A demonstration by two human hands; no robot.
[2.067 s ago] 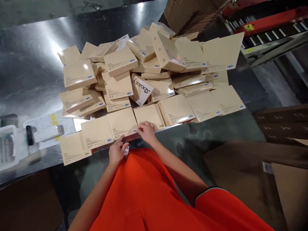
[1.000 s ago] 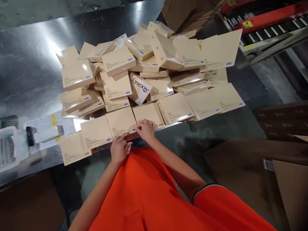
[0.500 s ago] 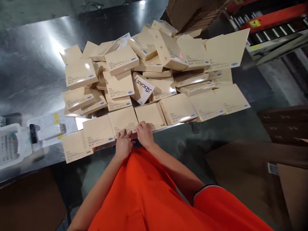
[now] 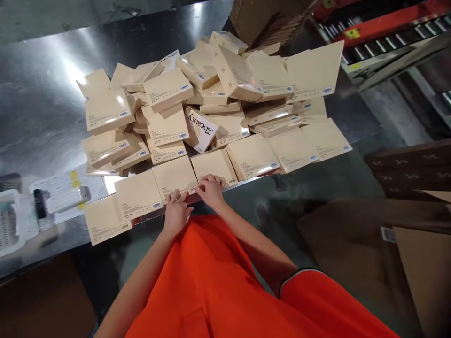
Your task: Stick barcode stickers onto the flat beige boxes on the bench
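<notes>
A row of flat cream boxes runs along the table's front edge, printed with small text and barcodes. My left hand (image 4: 176, 214) rests its spread fingertips on the front edge of one cream box (image 4: 175, 176) near the middle of the row. Just to the right, my right hand (image 4: 212, 193) has its fingers pinched together at the near left corner of the neighbouring cream box (image 4: 212, 164). Whatever lies between those fingertips is too small to make out. Behind the row, a white box marked "Sbeauty" (image 4: 200, 130) leans among the piled boxes (image 4: 165, 124).
The shiny metal table (image 4: 45, 94) extends left, where a white plastic basket (image 4: 21, 218) stands beside papers (image 4: 95, 185) and a white device (image 4: 66, 201). A roller conveyor (image 4: 391, 42) is at the upper right. Brown cartons (image 4: 352, 244) stand on the lower right.
My right hand has shifted slightly left and its fingers have drawn together. My left fingers have moved a little apart from it. The whole view has shifted slightly; the boxes stay put.
</notes>
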